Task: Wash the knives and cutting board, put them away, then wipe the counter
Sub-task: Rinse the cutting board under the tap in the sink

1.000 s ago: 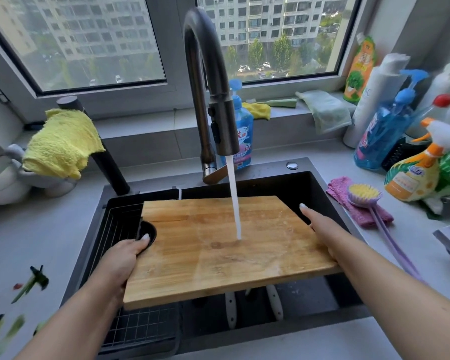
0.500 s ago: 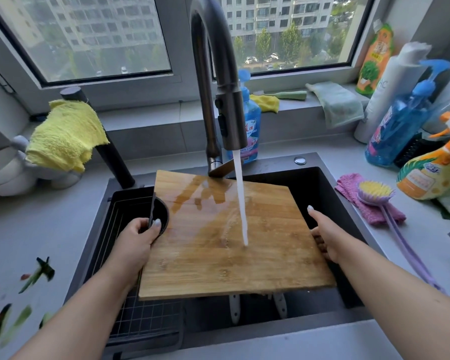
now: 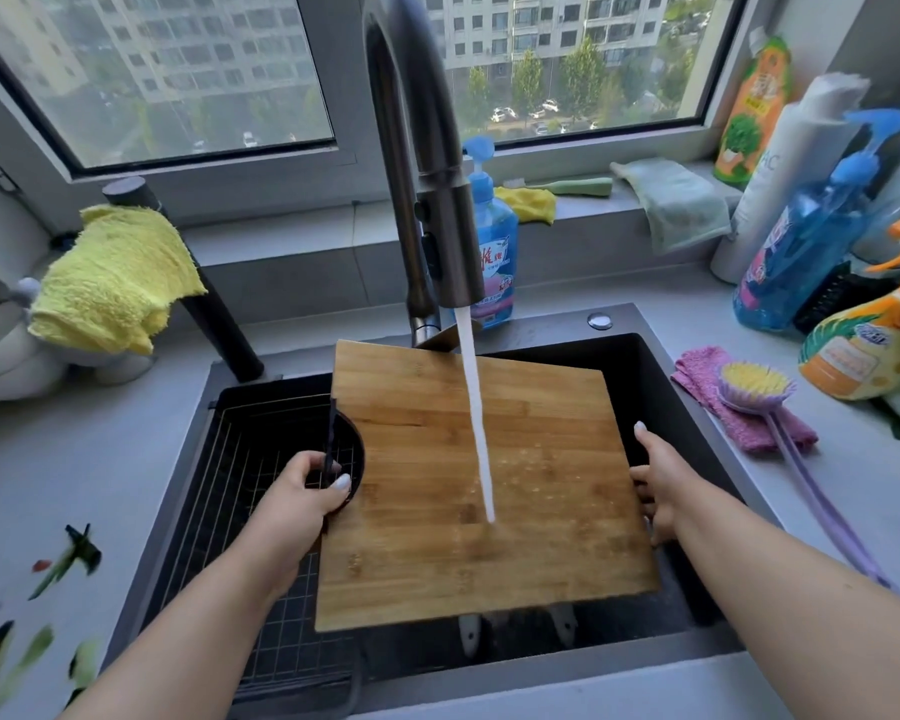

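Rinsing cutting board [image 3: 484,491] over sink [image 3: 645,356], held between both hands under faucet [image 3: 427,200] stream. Left hand [image 3: 302,496] at left edge, thumb and fingers curled round black handle cutout. Right hand [image 3: 655,485] at right edge, thumb on top, fingers apparently wrapped under. Long axis ran near to far, far end tilted up. Two pale knife handles [image 3: 468,634] glimpsed beneath near edge. Likely next: turn board to rinse the other face, both hands equally placed.
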### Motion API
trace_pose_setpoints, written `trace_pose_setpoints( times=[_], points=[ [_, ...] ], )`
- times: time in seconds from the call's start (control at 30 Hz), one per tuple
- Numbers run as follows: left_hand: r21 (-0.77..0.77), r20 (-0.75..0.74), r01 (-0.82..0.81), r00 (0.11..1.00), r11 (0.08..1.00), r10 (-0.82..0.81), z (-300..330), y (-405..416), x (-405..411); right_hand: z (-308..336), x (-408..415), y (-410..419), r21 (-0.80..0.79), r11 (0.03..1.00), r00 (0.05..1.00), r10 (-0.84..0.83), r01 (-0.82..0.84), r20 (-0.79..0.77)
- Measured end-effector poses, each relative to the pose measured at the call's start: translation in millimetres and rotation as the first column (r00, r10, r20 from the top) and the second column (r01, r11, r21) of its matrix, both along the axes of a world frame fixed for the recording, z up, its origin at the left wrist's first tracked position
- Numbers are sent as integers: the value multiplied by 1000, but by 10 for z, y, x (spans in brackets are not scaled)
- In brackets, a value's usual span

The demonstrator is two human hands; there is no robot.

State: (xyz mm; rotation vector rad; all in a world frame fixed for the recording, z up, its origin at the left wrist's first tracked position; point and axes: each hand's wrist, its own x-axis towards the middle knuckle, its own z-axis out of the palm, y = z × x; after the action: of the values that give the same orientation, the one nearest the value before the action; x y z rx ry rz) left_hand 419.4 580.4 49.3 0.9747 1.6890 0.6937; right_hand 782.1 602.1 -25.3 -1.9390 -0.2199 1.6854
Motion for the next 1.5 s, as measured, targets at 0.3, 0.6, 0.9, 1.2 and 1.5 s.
trace_pose_setpoints(
  times=[0.3,0.6,0.9,1.2,1.5],
  points=[
    [85,144,-210,970,974,196,142,105,114,-69,27,14,-25,998,989,-54,51,-141],
    [118,328,-493,839,862,435,308,222,270,61,142,118,52,962,909,-234,267,-346],
    [212,431,-483,826,850,363,450,176,257,59,167,104,279,845,777,-226,457,-587],
    [-88,425,-256,865,963,269,346,78,-145,-85,299,-20,470,867,866,98,167,-490],
    [63,419,-361,856,931,303,407,66,-328,61,-162,92,285,940,977,210,-189,-46]
  ],
)
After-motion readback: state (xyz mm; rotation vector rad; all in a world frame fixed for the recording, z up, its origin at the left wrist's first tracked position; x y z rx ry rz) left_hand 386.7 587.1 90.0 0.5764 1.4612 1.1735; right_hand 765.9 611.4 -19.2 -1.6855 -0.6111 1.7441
